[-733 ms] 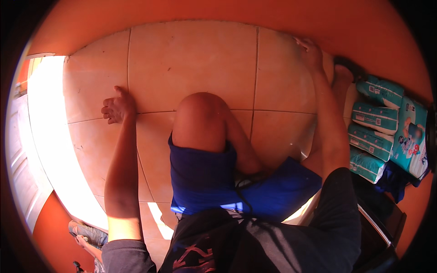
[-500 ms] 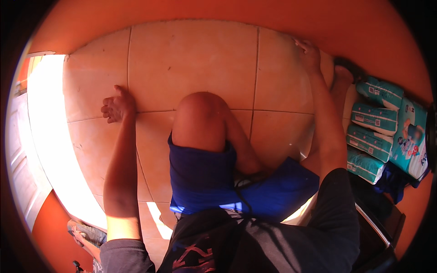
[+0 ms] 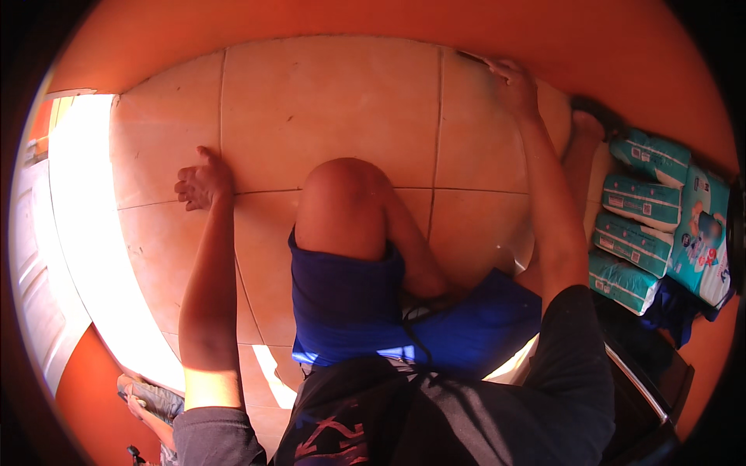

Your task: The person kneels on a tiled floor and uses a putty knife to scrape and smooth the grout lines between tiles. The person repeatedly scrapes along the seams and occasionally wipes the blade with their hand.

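Observation:
My left hand (image 3: pixel 203 180) is over the tan tiled floor (image 3: pixel 326 101), to the left of my raised bare knee (image 3: pixel 342 202). Its fingers are bent but apart, with nothing visible in them. My right hand (image 3: pixel 519 87) reaches far forward to where the floor meets the orange wall (image 3: pixel 373 17). Its fingers stretch out to the left along that edge. Just beyond their tips shows a thin dark strip (image 3: pixel 472 57); I cannot make out what it is or whether the fingers touch it.
At the right are several teal-and-white packs (image 3: pixel 639 198) and a larger teal pack (image 3: pixel 703 233) beside them. Dark blue cloth (image 3: pixel 672 311) and a black piece of furniture (image 3: pixel 645 373) are nearer to me. At far left, sunlight falls by a white door (image 3: pixel 43 279). Another person's foot (image 3: pixel 134 398) shows low at left.
My right hand has shifted slightly left along the foot of the wall, and the thin dark strip now shows by its fingertips. My left hand has barely moved.

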The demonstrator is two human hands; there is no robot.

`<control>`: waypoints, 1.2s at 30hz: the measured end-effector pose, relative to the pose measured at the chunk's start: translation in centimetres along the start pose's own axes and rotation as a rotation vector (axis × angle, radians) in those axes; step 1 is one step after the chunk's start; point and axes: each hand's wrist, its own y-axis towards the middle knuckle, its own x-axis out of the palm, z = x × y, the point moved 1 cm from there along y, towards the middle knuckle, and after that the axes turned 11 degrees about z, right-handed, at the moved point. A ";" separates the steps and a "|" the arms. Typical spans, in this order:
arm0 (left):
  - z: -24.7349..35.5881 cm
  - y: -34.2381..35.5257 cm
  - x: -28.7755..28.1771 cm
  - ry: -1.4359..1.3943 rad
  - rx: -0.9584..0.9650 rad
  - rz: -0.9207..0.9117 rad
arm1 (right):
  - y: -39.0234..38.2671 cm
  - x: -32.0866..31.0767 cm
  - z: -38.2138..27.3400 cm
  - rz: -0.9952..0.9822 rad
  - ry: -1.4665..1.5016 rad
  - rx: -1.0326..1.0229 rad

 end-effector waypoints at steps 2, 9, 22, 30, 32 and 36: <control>0.1 0.0 0.1 0.013 0.004 0.004 | 0.1 -1.2 0.0 0.016 0.081 0.076; 0.3 -0.5 -0.6 -0.022 -0.008 -0.049 | 0.0 0.3 -1.2 -0.079 0.051 0.173; 0.5 -0.4 -0.4 0.017 -0.015 -0.020 | -1.8 0.7 -8.8 -0.006 -0.032 0.337; 0.6 -0.4 0.4 0.023 -0.001 -0.018 | -3.5 2.4 -8.6 0.008 -0.193 0.317; 0.5 -0.6 0.3 0.020 -0.004 0.002 | -3.8 3.9 -12.3 -0.062 -0.045 0.185; 0.4 -0.4 0.2 0.053 -0.008 0.025 | -5.1 3.3 -18.0 -0.257 0.149 0.198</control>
